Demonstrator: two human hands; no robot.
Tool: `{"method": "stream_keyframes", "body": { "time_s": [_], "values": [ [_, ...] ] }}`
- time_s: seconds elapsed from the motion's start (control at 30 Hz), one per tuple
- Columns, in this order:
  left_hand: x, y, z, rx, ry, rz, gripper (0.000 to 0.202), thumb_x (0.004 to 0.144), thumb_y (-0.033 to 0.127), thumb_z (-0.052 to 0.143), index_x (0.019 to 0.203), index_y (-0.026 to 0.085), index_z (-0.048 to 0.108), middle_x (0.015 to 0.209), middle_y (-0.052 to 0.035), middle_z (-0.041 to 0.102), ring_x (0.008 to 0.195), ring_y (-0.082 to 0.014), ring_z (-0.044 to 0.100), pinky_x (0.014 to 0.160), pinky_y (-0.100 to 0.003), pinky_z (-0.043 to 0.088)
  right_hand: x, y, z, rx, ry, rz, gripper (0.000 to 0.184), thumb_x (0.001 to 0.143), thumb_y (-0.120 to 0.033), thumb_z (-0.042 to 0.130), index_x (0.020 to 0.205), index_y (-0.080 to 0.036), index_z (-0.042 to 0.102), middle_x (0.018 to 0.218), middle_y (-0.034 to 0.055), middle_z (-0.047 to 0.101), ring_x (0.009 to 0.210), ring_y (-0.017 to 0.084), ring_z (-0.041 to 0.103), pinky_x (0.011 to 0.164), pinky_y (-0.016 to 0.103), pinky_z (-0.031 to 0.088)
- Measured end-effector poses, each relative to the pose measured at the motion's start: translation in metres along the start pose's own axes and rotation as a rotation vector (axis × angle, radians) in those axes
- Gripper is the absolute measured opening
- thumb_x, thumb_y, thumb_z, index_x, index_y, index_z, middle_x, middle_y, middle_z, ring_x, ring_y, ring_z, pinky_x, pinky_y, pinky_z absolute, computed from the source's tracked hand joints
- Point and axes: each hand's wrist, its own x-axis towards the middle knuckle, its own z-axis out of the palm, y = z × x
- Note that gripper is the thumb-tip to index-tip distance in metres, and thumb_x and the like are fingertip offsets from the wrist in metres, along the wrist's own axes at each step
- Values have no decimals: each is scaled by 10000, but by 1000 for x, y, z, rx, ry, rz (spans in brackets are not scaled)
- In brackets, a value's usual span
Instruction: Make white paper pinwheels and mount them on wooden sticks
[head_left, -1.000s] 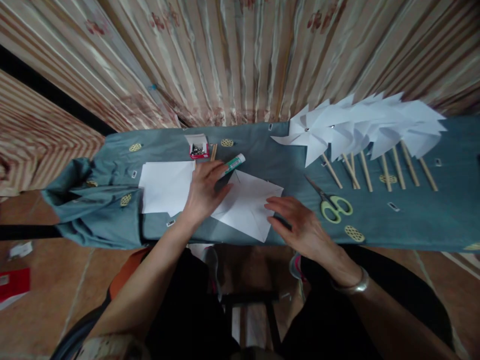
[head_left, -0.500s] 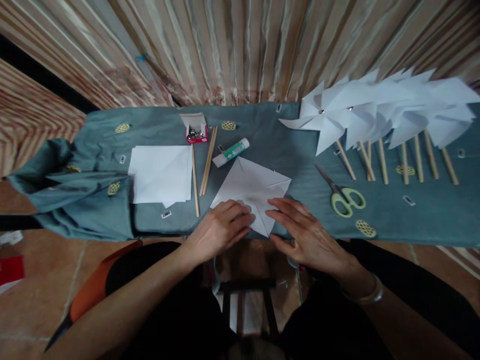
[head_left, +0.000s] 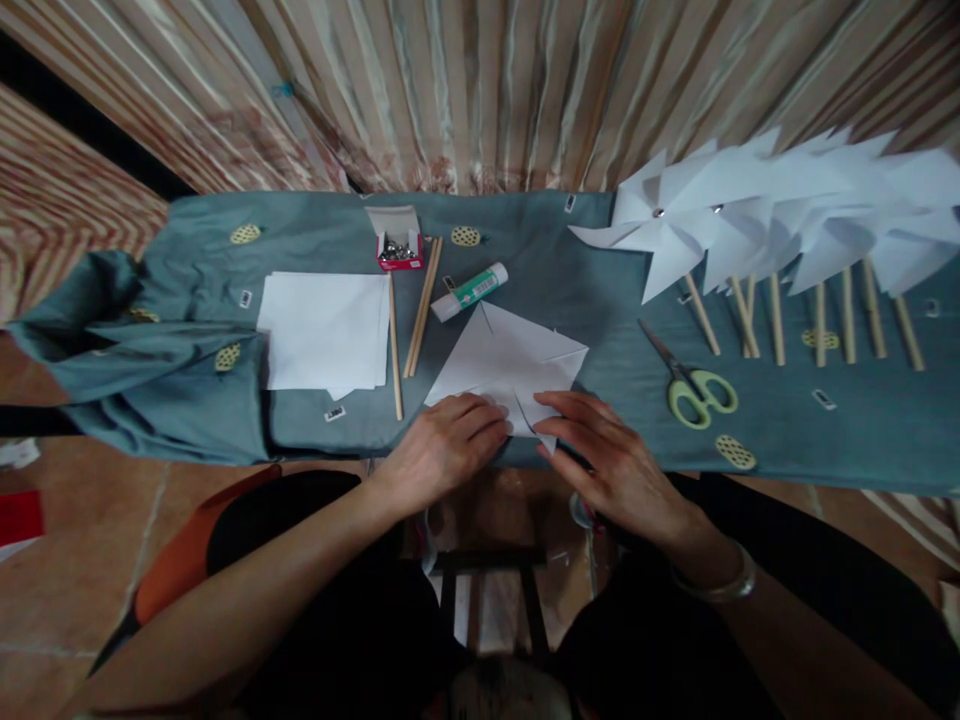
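A white paper square [head_left: 510,345] lies turned like a diamond at the table's front edge, with slits running in from its corners. My left hand [head_left: 457,440] is closed on its near left side, fingers bent over the paper and the thumb hidden. At the near corner, my right hand [head_left: 607,455] has thumb and fingers closed about the cut flap, which tilts up slightly. Just beyond the paper is a green and white glue stick [head_left: 471,292]. Green-handled scissors [head_left: 694,390] rest to the right of my right hand.
White paper pinwheels [head_left: 780,215] on wooden sticks overlap at the back right. To the left are a paper stack [head_left: 326,330], several loose wooden sticks [head_left: 424,310] and a red box of metal pins [head_left: 399,245]. The green cloth [head_left: 217,270] is bunched at the table's left end.
My right fingers have closed in on the near corner, and its flap is now bent up. My left hand stays on the paper. The view has shifted slightly.
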Motion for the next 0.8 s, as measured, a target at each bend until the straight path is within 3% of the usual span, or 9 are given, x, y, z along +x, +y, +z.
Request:
{"method": "stream_keyframes", "body": {
  "time_s": [0.23,0.37,0.5,0.7,0.8],
  "values": [
    [3,9,-2,-59,7,3,186,916,230,561,1050,139,653,1016,-99,720,951,-211,653,824,-375,577,5,-8,-2,111,21,46,131,909,-163,526,877,-224,638,1165,83,680,1123,224,622,983,441,496],
    [1,8,-1,-113,-8,-38,172,935,196,521,1013,164,671,1000,-85,718,937,-189,645,815,-356,568,4,-5,-5,95,-49,44,99,878,-214,596,954,-240,653,1226,78,661,1159,239,604,1000,460,488],
    [2,5,1,-225,42,-128,161,927,197,533,963,154,684,947,-90,713,903,-185,638,778,-332,564,6,-2,-9,130,-97,51,259,828,-314,680,1077,-256,638,1278,82,639,1189,261,590,1005,480,484],
    [7,0,3,-268,88,-212,123,915,189,557,874,143,664,843,-65,694,823,-173,635,741,-293,542,11,-6,-3,87,82,70,166,894,-267,594,1050,-250,646,1202,92,676,1110,252,639,971,460,503],
    [9,-1,2,-278,80,-253,125,916,179,552,846,140,648,821,-57,677,776,-158,642,715,-271,529,10,-8,5,7,176,39,174,897,-230,581,1063,-238,635,1262,110,636,1155,264,606,978,461,501]
  ]
}}
